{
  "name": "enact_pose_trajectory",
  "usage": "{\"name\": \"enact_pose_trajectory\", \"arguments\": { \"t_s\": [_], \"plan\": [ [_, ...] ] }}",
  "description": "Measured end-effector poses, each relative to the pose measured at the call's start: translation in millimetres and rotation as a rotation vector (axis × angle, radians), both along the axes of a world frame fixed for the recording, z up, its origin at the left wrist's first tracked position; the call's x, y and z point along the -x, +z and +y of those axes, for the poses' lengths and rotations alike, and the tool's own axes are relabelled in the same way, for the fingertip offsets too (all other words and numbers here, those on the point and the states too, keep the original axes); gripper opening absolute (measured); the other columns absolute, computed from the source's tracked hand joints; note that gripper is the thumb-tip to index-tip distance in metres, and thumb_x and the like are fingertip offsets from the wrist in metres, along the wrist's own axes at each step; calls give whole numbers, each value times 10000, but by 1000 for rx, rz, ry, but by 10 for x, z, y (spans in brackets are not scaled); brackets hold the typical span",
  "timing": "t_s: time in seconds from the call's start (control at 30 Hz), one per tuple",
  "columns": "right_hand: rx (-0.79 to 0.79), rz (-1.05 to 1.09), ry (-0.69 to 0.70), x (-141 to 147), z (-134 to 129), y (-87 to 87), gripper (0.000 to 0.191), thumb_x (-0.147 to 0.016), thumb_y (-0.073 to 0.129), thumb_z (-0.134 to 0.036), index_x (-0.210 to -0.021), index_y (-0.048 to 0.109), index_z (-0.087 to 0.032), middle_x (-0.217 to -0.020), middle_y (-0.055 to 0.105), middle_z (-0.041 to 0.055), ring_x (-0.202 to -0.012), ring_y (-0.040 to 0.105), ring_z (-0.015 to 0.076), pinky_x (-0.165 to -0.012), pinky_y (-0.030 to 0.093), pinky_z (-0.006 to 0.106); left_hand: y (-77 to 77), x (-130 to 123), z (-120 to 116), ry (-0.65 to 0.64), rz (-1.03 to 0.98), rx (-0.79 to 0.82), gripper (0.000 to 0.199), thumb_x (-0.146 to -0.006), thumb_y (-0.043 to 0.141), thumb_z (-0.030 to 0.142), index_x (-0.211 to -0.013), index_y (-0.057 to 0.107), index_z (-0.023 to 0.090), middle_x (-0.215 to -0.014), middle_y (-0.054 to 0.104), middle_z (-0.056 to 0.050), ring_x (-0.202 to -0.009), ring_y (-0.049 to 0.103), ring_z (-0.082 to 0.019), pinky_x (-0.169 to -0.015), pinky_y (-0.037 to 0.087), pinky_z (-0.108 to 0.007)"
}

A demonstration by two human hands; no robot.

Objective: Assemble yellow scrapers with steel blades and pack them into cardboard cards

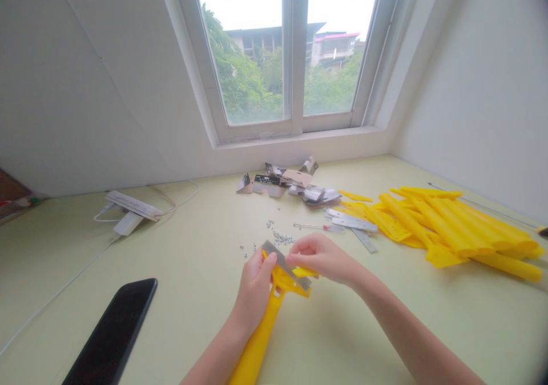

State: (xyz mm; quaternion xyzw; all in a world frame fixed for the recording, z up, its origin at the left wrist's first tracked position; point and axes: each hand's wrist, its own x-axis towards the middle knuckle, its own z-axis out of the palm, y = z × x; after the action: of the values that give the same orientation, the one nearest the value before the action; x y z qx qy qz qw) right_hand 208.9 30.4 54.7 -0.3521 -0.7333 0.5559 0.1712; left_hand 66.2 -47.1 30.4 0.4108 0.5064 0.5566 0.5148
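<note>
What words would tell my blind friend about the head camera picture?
A left hand and right hand hold a metal blade on a yellow plastic scraper. More yellow scrapers and small metal nuts lie on the table.

phone [112, 331] left on the desk [192, 311], loose nuts [278, 238] ahead, scraper handles [454, 225] piled right, window [291, 60] behind

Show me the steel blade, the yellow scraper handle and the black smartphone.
Steel blade [297, 276]: head view, its lower end.
Yellow scraper handle [259, 345]: head view, its shaft.
Black smartphone [112, 331]: head view, its face.
</note>
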Motion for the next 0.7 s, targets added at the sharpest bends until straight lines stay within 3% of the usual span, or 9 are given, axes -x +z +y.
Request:
{"name": "enact_pose_trajectory", "arguments": {
  "t_s": [0.3,0.43,0.7],
  "plan": [
    [13,-177,190,-182,57,56,187,-695,545,-326,-677,641,-167,-545,503,-22,-456,420,63,-410,309,171,16,35,3,13,-12,-60,156,-818,427,305,-726,451,181,-595,443,43,-524,419,-86,-513,358,-204],
    [3,-184,248,-194,65,34,230,-713,512,-313,-564,578,-151,-489,428,-38,-440,378,57,-406,273,174,49,24,-4,3,-17,-54,168,-820,417,297,-693,429,188,-574,416,51,-506,405,-87,-522,366,-211],
    [26,-195,280,-187,87,13,196,-686,513,-279,-561,557,-134,-476,438,-34,-453,381,61,-403,259,170,0,25,-1,37,-20,-64,137,-803,450,297,-723,452,186,-608,435,49,-552,434,-90,-533,361,-204]
  ]
}}
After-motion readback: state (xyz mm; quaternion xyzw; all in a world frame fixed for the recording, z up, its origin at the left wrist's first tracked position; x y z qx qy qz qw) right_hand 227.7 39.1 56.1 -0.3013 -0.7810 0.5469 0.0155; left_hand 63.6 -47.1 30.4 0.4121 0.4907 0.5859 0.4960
